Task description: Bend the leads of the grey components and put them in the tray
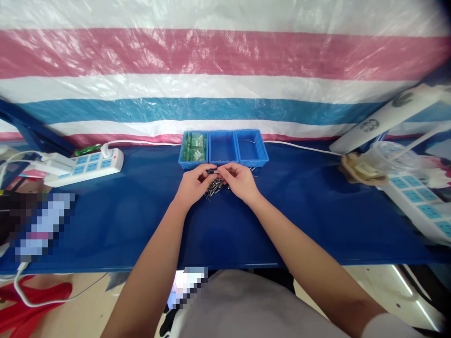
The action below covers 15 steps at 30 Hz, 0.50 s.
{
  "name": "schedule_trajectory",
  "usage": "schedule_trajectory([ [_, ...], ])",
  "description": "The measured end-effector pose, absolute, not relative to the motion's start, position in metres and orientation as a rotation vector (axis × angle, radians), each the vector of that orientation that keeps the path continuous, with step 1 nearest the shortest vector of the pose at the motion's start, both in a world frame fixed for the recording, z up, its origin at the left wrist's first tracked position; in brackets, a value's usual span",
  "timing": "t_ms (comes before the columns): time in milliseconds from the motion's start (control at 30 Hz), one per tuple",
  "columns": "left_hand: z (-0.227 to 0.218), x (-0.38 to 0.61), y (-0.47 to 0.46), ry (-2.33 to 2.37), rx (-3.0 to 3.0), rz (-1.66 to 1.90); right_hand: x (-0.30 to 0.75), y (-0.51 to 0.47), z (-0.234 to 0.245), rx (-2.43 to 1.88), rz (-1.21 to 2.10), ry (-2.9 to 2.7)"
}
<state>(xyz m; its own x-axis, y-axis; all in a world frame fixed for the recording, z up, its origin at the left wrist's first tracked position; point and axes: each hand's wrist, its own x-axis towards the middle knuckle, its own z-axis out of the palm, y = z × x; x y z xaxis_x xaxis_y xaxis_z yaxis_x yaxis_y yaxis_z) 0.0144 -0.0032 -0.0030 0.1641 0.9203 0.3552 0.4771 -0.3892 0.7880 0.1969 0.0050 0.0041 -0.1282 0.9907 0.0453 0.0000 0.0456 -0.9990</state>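
Observation:
My left hand and my right hand meet in front of the blue bins, fingers closed in a pinch. Between the fingertips is a small thin metal piece, whose exact kind is too small to tell. Below the hands a loose pile of slim metal pieces lies on the blue table, partly hidden by the fingers. Just behind stand three joined blue bins. Green-and-clear packets fill the left bin, and a thin piece lies in the right one.
A white power strip with plugs and cables sits at the left, near a blurred-out phone-like object. To the right are another power strip, a clear plastic cup and a slanting white tube. A striped sheet hangs behind.

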Motion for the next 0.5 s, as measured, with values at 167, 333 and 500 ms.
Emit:
schedule_trajectory([
  [167,-0.0053,0.014,-0.0016,1.296,1.931,1.153,0.1965,0.0032,0.0031,-1.128,1.21,-1.39],
  [333,-0.0037,0.0116,-0.0016,1.32,1.952,1.079,0.1951,0.0005,0.002,-1.104,1.159,-1.439],
  [500,-0.0011,0.0123,-0.0038,1.335,1.934,1.12,0.1949,0.0021,0.0038,-1.093,1.232,-1.385],
])
